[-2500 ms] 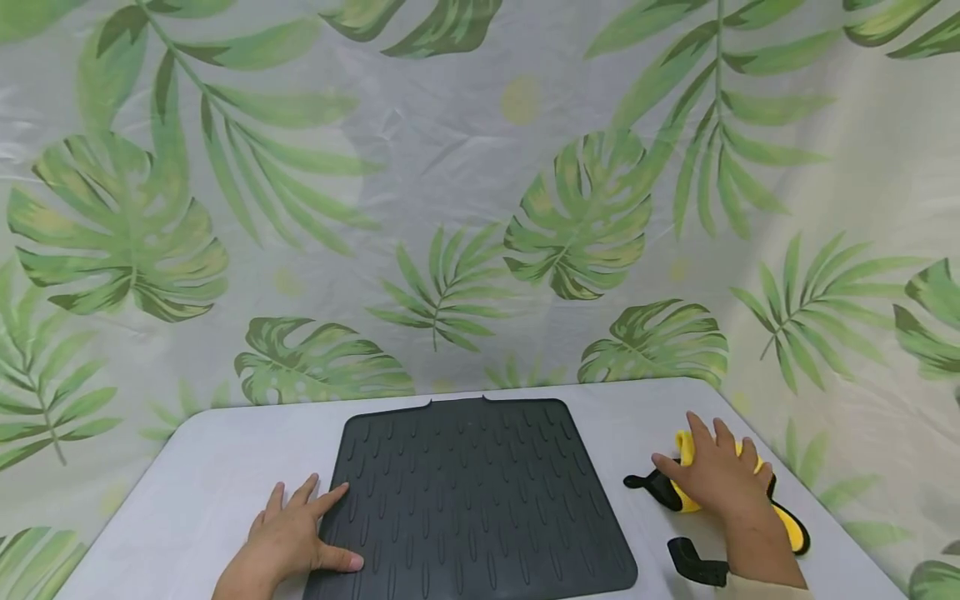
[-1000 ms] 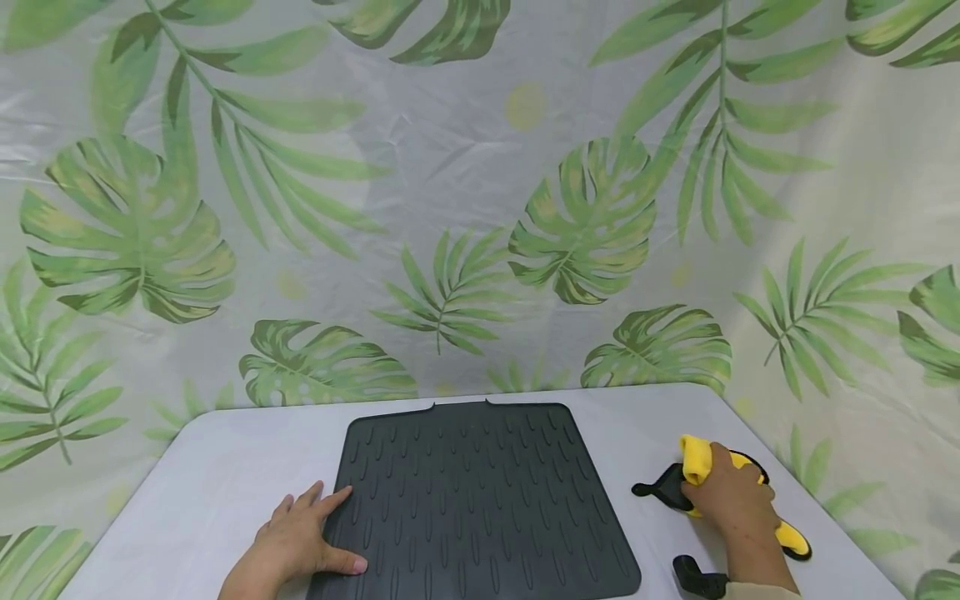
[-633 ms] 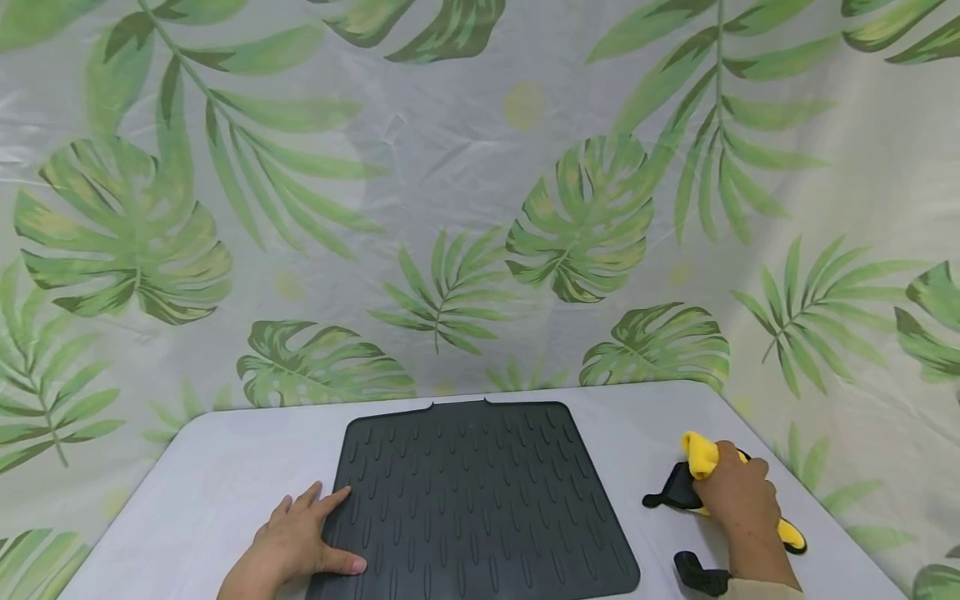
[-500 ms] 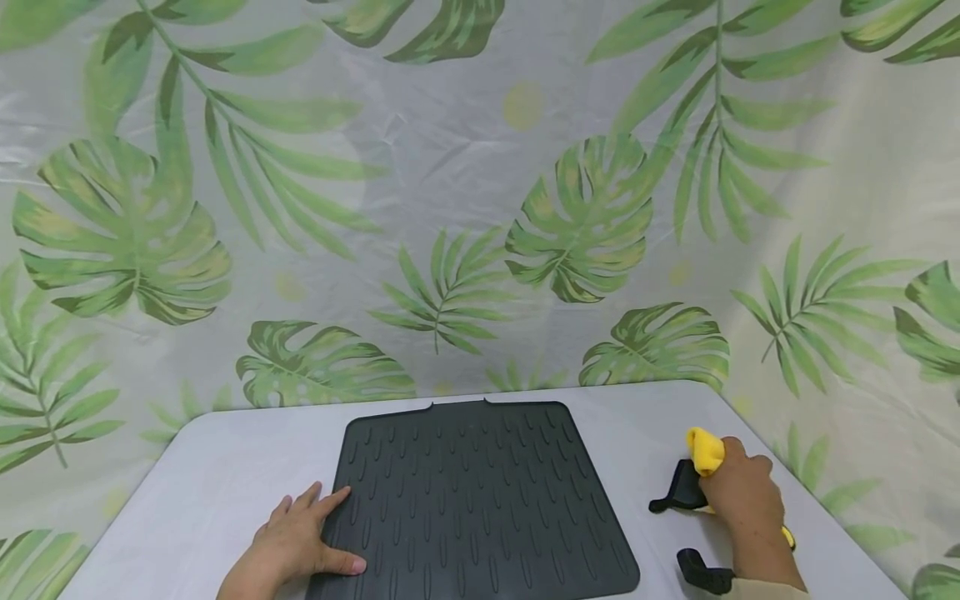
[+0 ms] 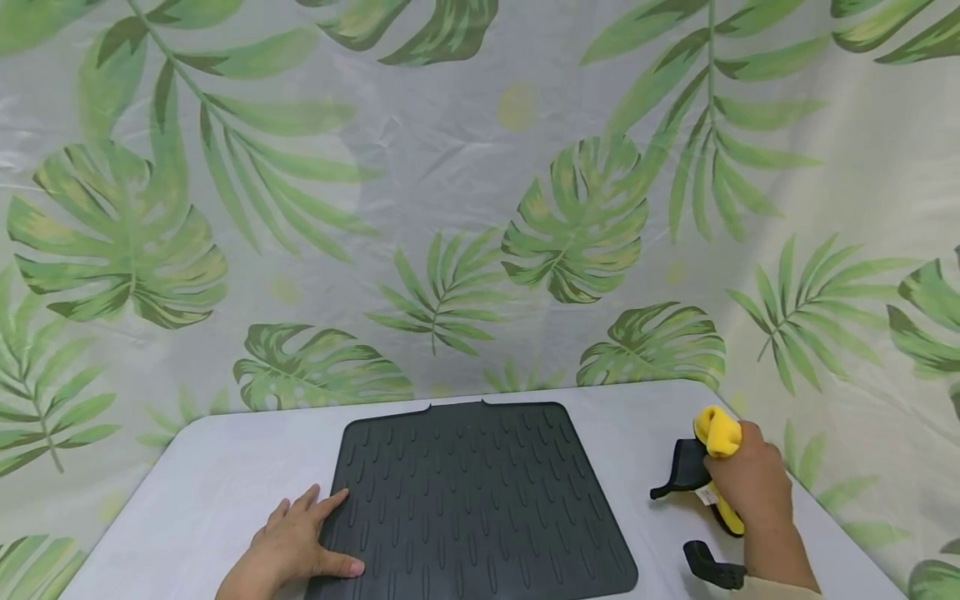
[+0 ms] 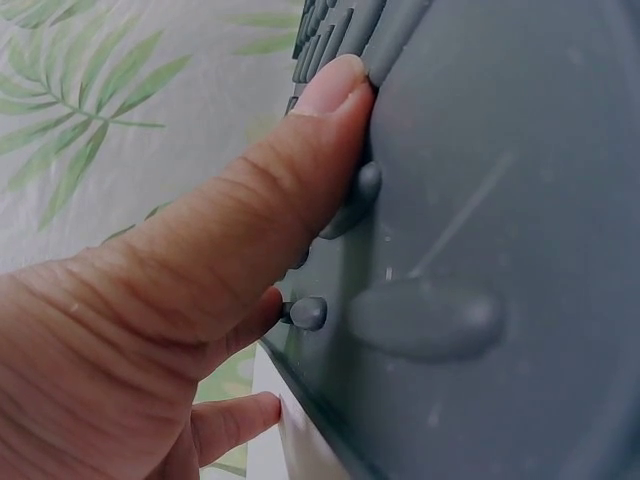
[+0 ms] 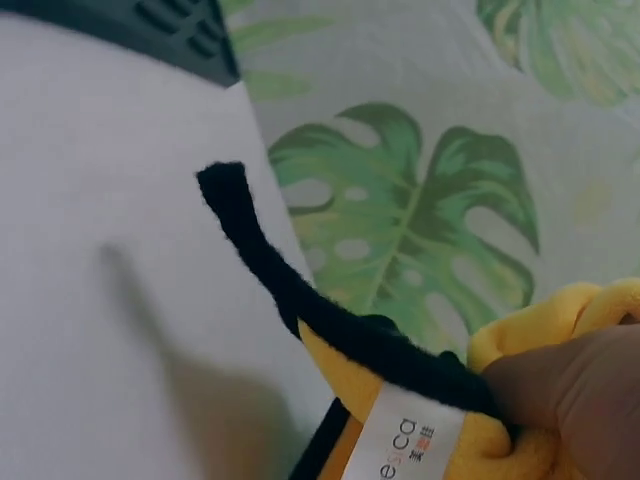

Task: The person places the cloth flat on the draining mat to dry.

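A dark grey ribbed mat [image 5: 480, 500] lies in the middle of the white table. My left hand [image 5: 288, 537] rests on its left edge with fingers spread. Close up in the left wrist view, the thumb [image 6: 300, 150] lies on the mat's ribbed face [image 6: 520, 230]. On the right, my right hand [image 5: 752, 479] grips a yellow cloth with black trim [image 5: 718, 432], bunched and raised off the table. A black flap ending in a narrow tab hangs from the cloth to the left. In the right wrist view, a white label [image 7: 400, 435] shows on the cloth [image 7: 345, 365].
Beside the right wrist is a black bent piece [image 5: 708, 567]. The white table [image 5: 217, 475] extends on both sides of the mat. A leaf-patterned sheet [image 5: 450, 183] hangs behind it. The cloth casts a shadow [image 7: 190, 390] on the tabletop.
My right hand, earlier spread over the cloth, has closed its fingers round it, gathered it up and lifted it off the table. The left hand has stayed on the mat.
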The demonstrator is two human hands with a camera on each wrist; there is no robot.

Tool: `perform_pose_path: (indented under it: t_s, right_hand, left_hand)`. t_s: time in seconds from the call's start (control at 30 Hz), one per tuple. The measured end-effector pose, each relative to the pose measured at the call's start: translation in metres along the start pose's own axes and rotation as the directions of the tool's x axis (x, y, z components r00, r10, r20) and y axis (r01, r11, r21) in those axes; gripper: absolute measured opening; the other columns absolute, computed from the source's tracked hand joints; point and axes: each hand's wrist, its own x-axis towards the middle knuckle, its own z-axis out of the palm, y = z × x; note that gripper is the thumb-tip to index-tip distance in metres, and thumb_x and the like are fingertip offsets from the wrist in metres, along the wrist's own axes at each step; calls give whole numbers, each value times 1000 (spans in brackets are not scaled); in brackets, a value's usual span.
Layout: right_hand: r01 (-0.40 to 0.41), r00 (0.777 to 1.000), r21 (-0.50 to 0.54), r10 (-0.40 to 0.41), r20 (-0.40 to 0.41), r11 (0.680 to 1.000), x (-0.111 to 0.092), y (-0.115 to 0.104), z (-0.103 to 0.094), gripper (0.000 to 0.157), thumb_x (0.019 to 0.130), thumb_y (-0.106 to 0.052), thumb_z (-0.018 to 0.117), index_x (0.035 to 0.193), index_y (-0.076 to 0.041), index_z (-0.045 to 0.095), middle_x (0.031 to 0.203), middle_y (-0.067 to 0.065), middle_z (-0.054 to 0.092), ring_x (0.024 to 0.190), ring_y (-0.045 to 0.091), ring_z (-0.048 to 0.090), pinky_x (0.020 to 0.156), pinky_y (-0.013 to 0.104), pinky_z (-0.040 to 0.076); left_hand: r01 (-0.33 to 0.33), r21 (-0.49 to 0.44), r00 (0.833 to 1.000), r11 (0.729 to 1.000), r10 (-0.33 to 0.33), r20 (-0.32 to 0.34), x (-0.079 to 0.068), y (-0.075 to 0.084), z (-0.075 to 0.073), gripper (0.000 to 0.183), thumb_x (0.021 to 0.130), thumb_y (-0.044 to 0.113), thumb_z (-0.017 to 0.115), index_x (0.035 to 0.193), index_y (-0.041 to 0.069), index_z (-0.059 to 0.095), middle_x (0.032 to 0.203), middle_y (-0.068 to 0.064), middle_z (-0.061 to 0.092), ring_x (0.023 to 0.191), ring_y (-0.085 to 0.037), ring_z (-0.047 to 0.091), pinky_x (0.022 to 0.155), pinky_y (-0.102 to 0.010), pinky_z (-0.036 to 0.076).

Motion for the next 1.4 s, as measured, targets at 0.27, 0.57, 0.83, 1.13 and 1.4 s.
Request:
perform_pose_path:
  t_s: [0.27, 0.57, 0.83, 1.13, 1.4]
  right_hand:
    - [-17, 1000, 115, 17, 4, 993, -3, -17, -15, 68, 82, -20, 65, 134, 7, 29, 112, 31, 48, 87, 44, 53, 61, 49, 45]
    - [138, 990, 131, -137, -19, 982, -8, -31, -17, 66, 85, -29, 66, 136, -4, 33, 118, 27, 49, 90, 42, 53, 63, 50, 46]
    - [153, 988, 172, -147, -48, 973, -11, -40, -19, 69, 85, -33, 66, 138, -7, 31, 118, 25, 49, 91, 42, 52, 64, 52, 47]
    - [175, 984, 183, -170, -45, 967, -12, -45, -24, 70, 85, -36, 66, 139, -8, 31, 116, 24, 49, 89, 41, 53, 62, 49, 48]
    - [192, 981, 186, -185, -51, 964, -14, -51, -27, 71, 85, -38, 66, 140, -10, 31, 117, 23, 50, 91, 40, 52, 63, 49, 47]
  left_hand:
    - [4, 7, 1000, 1000, -4, -3, -1, -1, 1, 113, 46, 69, 74, 140, 15, 41, 144, -29, 25, 125, -61, 10, 91, -72, 17]
    - [-8, 21, 1000, 1000, 8, 2, -1, 1, -1, 111, 49, 67, 75, 141, 15, 40, 143, -29, 25, 125, -62, 10, 91, -72, 18]
    - [-8, 12, 1000, 1000, 8, 2, -1, 1, 0, 111, 49, 66, 75, 140, 14, 41, 143, -30, 25, 124, -62, 11, 91, -72, 19]
    - [-16, 6, 1000, 1000, 16, -6, -3, 2, -1, 110, 49, 66, 75, 140, 14, 41, 143, -30, 24, 125, -62, 10, 90, -73, 19]
    - [-22, 5, 1000, 1000, 23, -14, -3, 1, 0, 110, 49, 66, 75, 141, 14, 41, 143, -30, 24, 125, -61, 10, 91, -73, 18]
